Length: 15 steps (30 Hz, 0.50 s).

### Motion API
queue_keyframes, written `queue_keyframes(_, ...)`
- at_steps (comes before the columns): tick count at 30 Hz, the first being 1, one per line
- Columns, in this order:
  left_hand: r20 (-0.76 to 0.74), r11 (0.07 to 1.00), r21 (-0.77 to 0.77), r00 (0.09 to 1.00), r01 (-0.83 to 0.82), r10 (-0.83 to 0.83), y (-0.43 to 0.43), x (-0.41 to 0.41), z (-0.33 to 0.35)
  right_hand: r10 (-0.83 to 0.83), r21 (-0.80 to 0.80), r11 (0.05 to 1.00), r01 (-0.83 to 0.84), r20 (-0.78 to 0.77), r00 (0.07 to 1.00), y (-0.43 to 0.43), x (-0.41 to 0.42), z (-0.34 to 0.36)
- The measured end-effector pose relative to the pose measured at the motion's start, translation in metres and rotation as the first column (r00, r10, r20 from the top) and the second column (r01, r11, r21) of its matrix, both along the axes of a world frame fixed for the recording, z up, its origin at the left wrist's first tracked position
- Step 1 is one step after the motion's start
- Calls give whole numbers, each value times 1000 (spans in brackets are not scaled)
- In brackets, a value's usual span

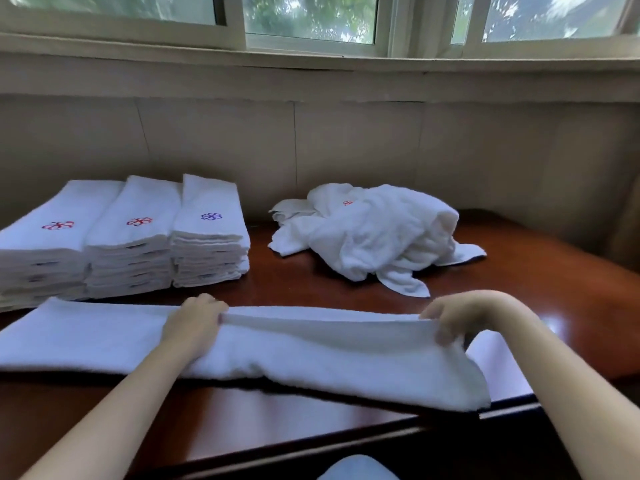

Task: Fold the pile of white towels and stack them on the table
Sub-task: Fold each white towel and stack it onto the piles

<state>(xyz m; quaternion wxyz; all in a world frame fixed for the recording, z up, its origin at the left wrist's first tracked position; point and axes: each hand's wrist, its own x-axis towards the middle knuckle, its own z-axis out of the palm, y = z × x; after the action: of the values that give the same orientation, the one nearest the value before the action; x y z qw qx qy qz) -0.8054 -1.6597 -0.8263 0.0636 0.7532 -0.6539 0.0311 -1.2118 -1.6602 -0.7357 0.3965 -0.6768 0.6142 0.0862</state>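
Note:
A long white towel (311, 355) lies across the front of the dark wooden table (540, 289), folded lengthwise. My left hand (194, 320) pinches its far edge near the middle. My right hand (453, 320) grips the same edge near the right end and lifts it a little off the table. Three stacks of folded white towels (128, 237) with red and blue emblems stand at the back left. A loose pile of unfolded white towels (374, 233) lies at the back, right of centre.
A beige panelled wall (346, 147) runs behind the table below a row of windows (311, 19). The table's front edge (346, 441) crosses the bottom of the view. Bare wood shows at the right of the pile.

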Motion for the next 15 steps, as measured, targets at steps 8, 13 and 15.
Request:
queue_keyframes(8, -253, 981, -185, 962, 53, -100, -12, -52, -10, -288, -512, 848, 135, -233, 929, -36, -5, -42)
queue_keyframes(13, -220, 978, -208, 973, 22, -69, -31, -50, -11, -472, -618, 760, 202, -312, 825, -36, 13, -73)
queue_keyframes(15, -202, 983, -182, 979, -7, -31, -37, -51, -10, -490, -633, 753, 180, -357, 795, -39, 21, -74)
